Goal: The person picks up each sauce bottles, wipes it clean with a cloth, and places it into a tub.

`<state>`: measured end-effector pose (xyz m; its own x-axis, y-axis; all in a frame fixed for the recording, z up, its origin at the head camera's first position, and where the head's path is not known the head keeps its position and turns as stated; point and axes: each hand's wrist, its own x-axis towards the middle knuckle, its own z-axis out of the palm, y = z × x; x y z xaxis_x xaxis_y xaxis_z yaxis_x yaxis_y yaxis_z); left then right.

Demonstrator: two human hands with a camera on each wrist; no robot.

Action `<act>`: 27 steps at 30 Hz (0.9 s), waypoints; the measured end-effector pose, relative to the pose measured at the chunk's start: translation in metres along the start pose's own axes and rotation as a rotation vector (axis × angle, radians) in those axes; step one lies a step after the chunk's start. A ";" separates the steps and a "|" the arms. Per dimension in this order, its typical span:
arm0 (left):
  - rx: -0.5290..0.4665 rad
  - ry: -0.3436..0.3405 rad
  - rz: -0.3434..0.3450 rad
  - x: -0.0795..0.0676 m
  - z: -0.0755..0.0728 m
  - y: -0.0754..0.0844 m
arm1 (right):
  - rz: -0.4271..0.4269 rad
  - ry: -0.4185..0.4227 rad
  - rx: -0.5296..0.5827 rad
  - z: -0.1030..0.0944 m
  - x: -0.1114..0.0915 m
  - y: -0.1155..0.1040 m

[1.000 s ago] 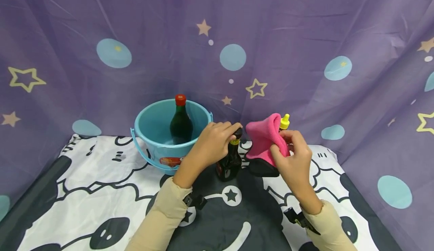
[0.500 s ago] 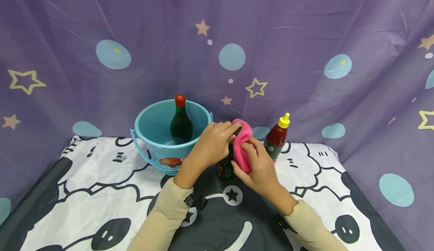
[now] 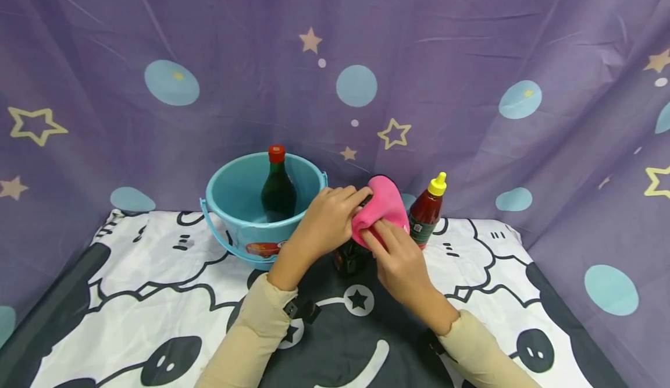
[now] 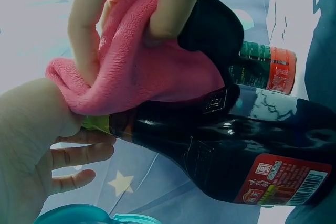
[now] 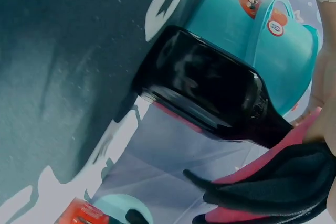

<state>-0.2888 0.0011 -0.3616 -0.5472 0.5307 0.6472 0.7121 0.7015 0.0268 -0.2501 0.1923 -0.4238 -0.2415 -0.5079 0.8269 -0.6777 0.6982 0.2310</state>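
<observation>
At its capped top, my left hand (image 3: 330, 216) holds a dark glass soy sauce bottle (image 3: 349, 260), which stands upright on the patterned cloth. My right hand (image 3: 400, 257) pinches a soft pink cloth (image 3: 388, 202) with a black side against the bottle's neck and shoulder. In the left wrist view the pink cloth (image 4: 126, 72) is folded over the neck, above the bottle's red label (image 4: 281, 182). The right wrist view has black folds of the cloth (image 5: 273, 182) beside the bottle (image 5: 199, 87). Most of the cap is hidden by hand and cloth.
A light blue bucket (image 3: 238, 205) stands left of the hands, with a red-capped green bottle (image 3: 278, 193) inside. Right of them is a red sauce bottle (image 3: 426, 216) with a yellow cap. A purple curtain (image 3: 445, 56) hangs behind; black-and-white printed fabric (image 3: 152, 312) covers the surface.
My right hand has carried the pink cloth leftward from in front of the red sauce bottle onto the soy sauce bottle, then shifted its folds there. The left hand has kept its place.
</observation>
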 end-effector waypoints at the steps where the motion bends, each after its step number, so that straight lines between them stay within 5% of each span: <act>1: 0.001 0.000 0.001 0.000 0.000 0.000 | -0.015 0.004 -0.013 -0.001 0.001 0.000; 17: -0.008 -0.021 -0.003 -0.001 0.001 0.000 | -0.132 -0.157 -0.076 -0.010 0.004 -0.005; 27: -0.006 -0.034 0.001 0.000 0.000 -0.001 | -0.135 -0.307 -0.104 -0.016 0.008 -0.012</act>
<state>-0.2893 0.0004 -0.3615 -0.5613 0.5469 0.6211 0.7151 0.6983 0.0314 -0.2327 0.1877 -0.4113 -0.3628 -0.7160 0.5964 -0.6469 0.6542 0.3919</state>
